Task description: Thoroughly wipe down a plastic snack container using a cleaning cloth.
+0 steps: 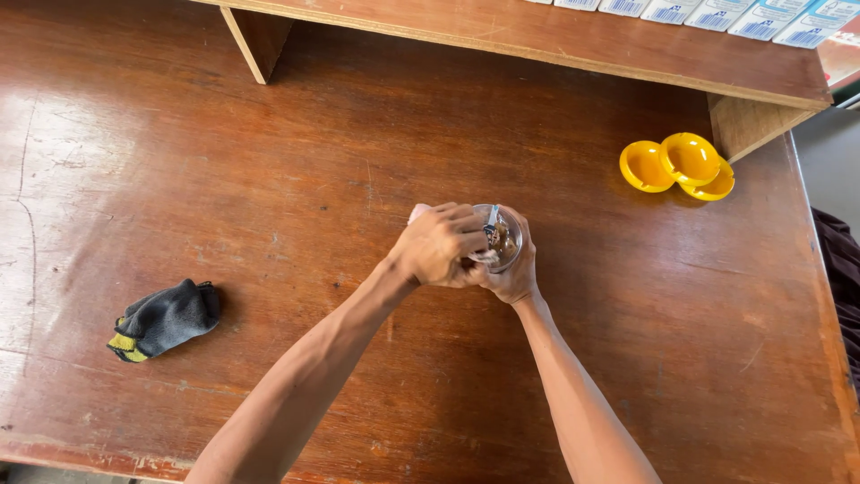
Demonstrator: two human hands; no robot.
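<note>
Both hands hide most of a small glass jar [502, 240]; brown contents inside are hard to identify; left hand [439, 246] and right hand [515, 273] clasp it closed; yellow lids [678, 163] lie well beyond.

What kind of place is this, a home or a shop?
Probably a small shop counter: a worn brown wooden table, a wooden shelf lined with identical small white-and-blue boxes, and three stacked yellow plastic round dishes.

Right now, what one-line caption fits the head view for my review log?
Both hands, left hand and right hand, clasp a small clear glass jar above a worn brown wooden table.
</note>
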